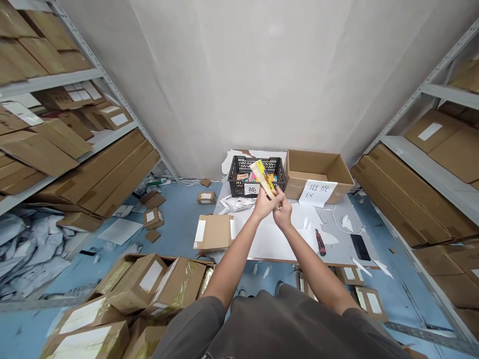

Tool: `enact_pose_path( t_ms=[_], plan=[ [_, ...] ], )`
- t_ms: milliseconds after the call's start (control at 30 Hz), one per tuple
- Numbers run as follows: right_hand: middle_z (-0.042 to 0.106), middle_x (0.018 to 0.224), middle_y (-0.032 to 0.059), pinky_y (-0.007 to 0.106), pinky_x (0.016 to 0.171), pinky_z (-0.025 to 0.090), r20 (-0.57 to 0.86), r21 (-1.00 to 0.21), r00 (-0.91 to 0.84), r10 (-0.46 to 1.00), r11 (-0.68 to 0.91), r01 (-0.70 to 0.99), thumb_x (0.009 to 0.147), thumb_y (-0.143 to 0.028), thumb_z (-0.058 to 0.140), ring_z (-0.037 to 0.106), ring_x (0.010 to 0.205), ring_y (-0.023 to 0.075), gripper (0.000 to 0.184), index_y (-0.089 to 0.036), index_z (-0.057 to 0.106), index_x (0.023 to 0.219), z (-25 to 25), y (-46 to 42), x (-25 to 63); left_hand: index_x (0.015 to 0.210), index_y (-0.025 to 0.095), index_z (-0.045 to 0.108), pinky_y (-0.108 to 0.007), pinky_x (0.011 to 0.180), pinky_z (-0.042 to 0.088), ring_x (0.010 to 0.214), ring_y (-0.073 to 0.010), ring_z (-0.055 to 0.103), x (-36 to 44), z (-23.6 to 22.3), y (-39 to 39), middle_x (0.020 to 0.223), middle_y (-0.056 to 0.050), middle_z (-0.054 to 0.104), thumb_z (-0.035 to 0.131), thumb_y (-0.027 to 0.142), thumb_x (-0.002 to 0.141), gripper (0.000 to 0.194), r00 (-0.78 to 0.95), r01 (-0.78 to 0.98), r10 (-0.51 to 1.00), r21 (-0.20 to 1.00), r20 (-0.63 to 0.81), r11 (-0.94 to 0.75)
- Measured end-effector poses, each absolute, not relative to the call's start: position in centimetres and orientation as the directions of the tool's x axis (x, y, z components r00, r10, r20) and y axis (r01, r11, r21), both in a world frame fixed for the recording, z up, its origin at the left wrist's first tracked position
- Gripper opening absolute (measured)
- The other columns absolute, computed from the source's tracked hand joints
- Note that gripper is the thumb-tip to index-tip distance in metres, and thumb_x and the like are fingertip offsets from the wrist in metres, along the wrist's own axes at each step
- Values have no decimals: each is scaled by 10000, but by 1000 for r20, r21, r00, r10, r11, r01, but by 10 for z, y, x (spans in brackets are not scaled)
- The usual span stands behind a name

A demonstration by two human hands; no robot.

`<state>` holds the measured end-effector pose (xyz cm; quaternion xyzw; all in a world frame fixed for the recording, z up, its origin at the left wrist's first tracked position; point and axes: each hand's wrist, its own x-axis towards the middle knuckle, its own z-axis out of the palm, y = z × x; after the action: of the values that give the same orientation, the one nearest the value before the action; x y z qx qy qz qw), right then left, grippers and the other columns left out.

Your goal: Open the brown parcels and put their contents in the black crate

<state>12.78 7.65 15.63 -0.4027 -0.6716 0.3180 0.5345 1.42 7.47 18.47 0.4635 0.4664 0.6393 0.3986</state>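
Both my hands grip a slim yellow box (263, 178) with a pale side, tilted up in front of me over the table. My left hand (264, 203) is wrapped round its lower left part, and my right hand (283, 207) closes on the lower right end. Just behind it stands a black plastic basket (236, 188) with several small colourful packs inside and a handwritten paper label on its front. To the right of the basket is an open cardboard box (340, 174) bearing a white handwritten sheet (315, 193). White paper (279, 242) lies under my hands.
On the table's right are a red and black box cutter (321, 243) and a phone (360, 247). A flattened carton (214, 232) lies at the left edge. Boxes fill a large carton (129, 257) at lower left. Loaded shelves (108, 134) flank both sides.
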Motion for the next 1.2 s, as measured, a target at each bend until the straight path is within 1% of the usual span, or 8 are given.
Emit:
enact_pose_path(
  t_ms=[133,233,333,500,700,833,1000,1200],
  plan=[
    [523,1620,84,583,1294,342,582,-686,-333,742,668,289,974,-462,635,377,1583,339,568,-314,608,1521,161,71,129,1488,216,510,-489,1104,565,1245,-316,704,-4,187,86,1374,-136,713,759,579,907,729,-234,-308,949,910,210,-277],
    [289,1759,57,662,1298,272,568,-605,-374,733,680,414,906,-547,754,208,1642,380,803,-362,461,1630,163,80,140,1551,247,458,-510,1134,553,1318,-337,671,-30,187,87,1443,-125,684,825,575,848,859,-205,-328,952,901,226,-284],
    [143,1795,63,669,1276,312,520,-564,-392,759,650,510,838,-585,835,222,1629,413,981,-382,369,1678,157,95,145,1655,286,327,-514,1145,551,1367,-344,639,-45,183,87,1548,-126,608,875,559,808,1045,-211,-294,951,914,224,-281],
    [72,1793,82,612,1252,384,523,-611,-316,791,607,508,838,-548,851,240,1623,411,1015,-368,332,1691,139,106,134,1712,294,210,-528,1156,538,1405,-350,602,-49,170,94,1600,-139,547,876,534,819,1140,-190,-271,946,912,261,-306],
    [26,1803,74,628,1260,348,533,-621,-202,822,542,567,854,-521,820,223,1622,426,982,-359,328,1688,136,112,118,1626,296,449,-489,1317,316,1604,-358,317,-64,174,106,1678,-95,430,874,407,836,904,-218,106,877,904,428,-414],
    [-12,1811,59,642,1247,343,528,-590,-208,824,531,609,888,-422,759,264,1596,436,891,-357,353,1679,142,144,110,1564,271,550,-518,1328,265,1602,-418,273,-84,177,122,1707,-107,327,964,379,700,964,-6,392,871,802,491,-450],
    [-38,1814,62,643,1211,375,494,-541,-300,816,559,628,843,-385,794,288,1566,455,920,-333,387,1666,131,225,95,1562,262,561,-545,1315,272,1582,-466,277,-101,163,185,1686,-146,314,984,311,661,997,0,576,887,725,462,-378],
    [18,1804,139,634,1208,372,357,-558,-404,842,539,631,810,-422,863,331,1532,465,926,-252,465,1629,84,338,61,1634,276,449,-515,1273,355,1570,-411,336,-133,123,283,1710,-157,256,928,352,755,1003,-6,803,960,573,281,-163]
  ],
)
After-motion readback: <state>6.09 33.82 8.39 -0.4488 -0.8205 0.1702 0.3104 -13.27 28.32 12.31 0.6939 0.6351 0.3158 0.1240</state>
